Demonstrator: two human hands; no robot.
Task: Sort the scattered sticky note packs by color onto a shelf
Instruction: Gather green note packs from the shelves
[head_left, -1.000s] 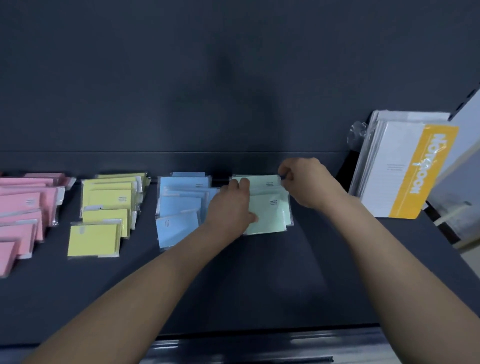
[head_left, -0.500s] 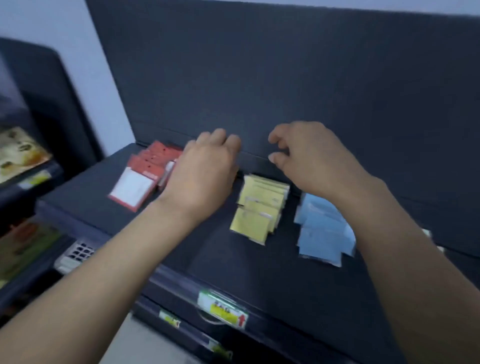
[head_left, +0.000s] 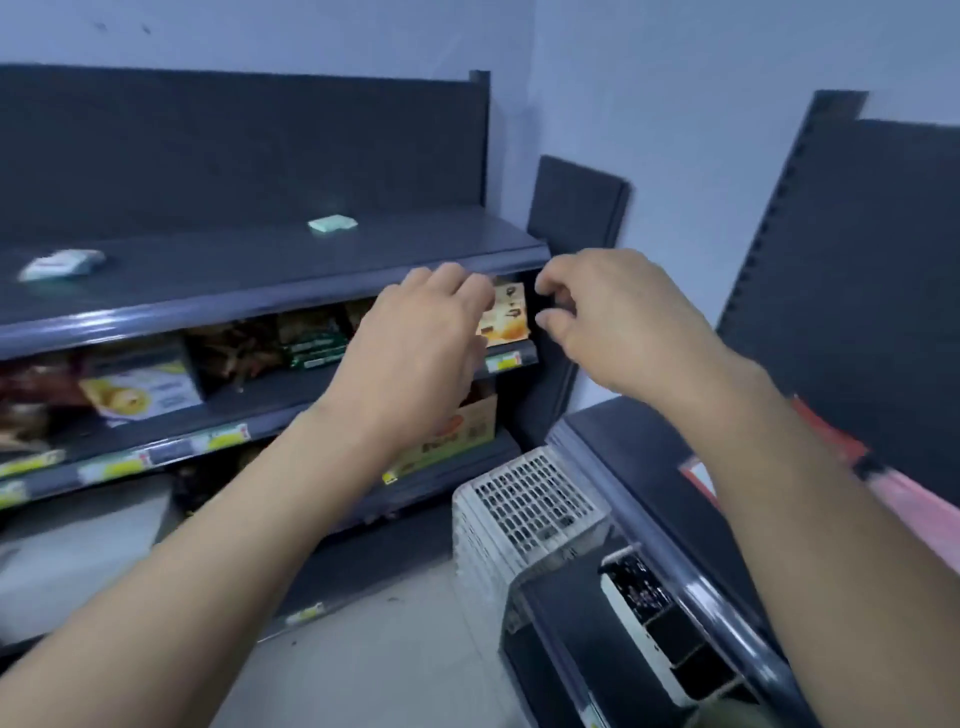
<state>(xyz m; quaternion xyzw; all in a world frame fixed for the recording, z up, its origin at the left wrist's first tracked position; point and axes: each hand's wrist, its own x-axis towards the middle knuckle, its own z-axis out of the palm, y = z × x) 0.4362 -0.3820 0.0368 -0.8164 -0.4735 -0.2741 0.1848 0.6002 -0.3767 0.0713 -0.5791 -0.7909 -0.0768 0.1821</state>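
A: Grip state?

B: Both empty. Left hand (head_left: 415, 348) palm-down, fingers loosely extended, nothing under them. Right hand (head_left: 618, 327) fingers half-curled, thumb and index apart, nothing between them. The two hands are near each other, not touching, in the air in front of the right end of the top shelf (head_left: 270, 265), about level with its front lip.

A: Packs?

B: Two on that top shelf. A pale green sticky note pack (head_left: 332, 224) lies flat toward the back, right of centre, well apart from both hands. A second pack (head_left: 60, 265) sits near the left end close to the front edge; blurred, whitish with a green edge, true colour can't be told. The shelf surface between them is bare.

A: Clearance?

B: Open air around both hands. Below the top shelf's lip, lower shelves hold snack boxes (head_left: 140, 395) and a carton (head_left: 457, 431), with price tags along their front rails. A white slatted crate (head_left: 524, 504) stands on the floor in the corner. To the right, the dark shelf (head_left: 649, 467) runs under the right forearm, with pink and red packs (head_left: 914, 504) on it at the frame's right edge, blurred.
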